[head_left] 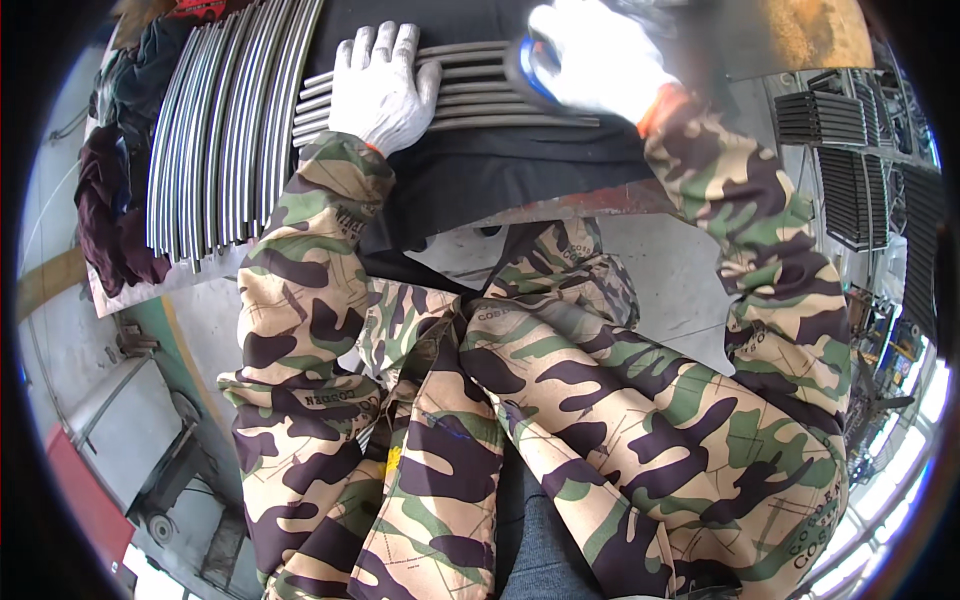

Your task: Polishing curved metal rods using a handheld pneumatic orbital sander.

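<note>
Several grey metal rods (470,98) lie side by side, running left to right on a black cloth (480,165). My left hand (380,92), in a white glove with greyed fingertips, rests flat across their left part with its fingers stretched out. Over their right part is my right hand (608,62), also white-gloved and smeared by motion. Its fingers are closed round a blue, round-edged thing (540,72) that touches or sits just above the rods. The glove covers most of that thing, so its kind cannot be made out.
At the left, a wide row of metal rods (225,130) lies lengthwise on the table. Beyond it are a dark cloth (150,65) and a maroon cloth (108,200). A rusty brown board (815,35) is at the far right, with stacked dark bars (820,120) on racks nearer.
</note>
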Available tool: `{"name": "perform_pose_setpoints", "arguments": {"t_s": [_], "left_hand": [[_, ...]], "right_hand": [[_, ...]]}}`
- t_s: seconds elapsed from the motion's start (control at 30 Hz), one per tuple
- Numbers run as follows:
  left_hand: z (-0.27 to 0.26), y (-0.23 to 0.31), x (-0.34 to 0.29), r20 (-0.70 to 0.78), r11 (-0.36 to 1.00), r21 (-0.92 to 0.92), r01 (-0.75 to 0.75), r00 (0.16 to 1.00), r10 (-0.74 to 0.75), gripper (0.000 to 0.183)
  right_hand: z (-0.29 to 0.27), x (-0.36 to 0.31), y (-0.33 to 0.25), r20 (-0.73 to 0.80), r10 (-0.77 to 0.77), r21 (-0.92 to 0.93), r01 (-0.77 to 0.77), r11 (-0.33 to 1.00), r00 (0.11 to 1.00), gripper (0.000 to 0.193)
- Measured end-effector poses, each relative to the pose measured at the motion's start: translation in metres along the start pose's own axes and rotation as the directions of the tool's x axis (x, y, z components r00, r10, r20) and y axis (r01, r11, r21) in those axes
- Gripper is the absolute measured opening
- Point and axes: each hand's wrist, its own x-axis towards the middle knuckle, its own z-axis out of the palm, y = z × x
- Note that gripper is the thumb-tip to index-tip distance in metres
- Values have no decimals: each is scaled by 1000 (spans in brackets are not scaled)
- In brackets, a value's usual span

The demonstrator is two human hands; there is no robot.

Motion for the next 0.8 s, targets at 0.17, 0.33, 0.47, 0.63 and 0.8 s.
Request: {"name": "perform_pose_setpoints", "arguments": {"t_s": [0.17, 0.33, 0.47, 0.63, 0.8], "left_hand": [[-8, 14, 8, 51, 984, 26, 177, 983, -178, 55], [-16, -16, -7, 54, 995, -96, 37, 998, -32, 54], [-18, -16, -14, 73, 994, 11, 112, 991, -112, 55], [-7, -16, -12, 14, 993, 42, 114, 993, -115, 56], [-11, -17, -15, 60, 987, 43, 155, 986, -158, 56]], "right_hand": [[16, 16, 20, -68, 66, -38, -68, 997, 996, 22], [11, 9, 15, -13, 51, -26, -51, 998, 999, 23], [5, 7, -1, -34, 3, -9, -4, 1000, 999, 22], [1, 15, -26, 57, -47, 14, 46, 999, 997, 22], [21, 35, -21, 6, -11, -14, 11, 1000, 1000, 25]]}}
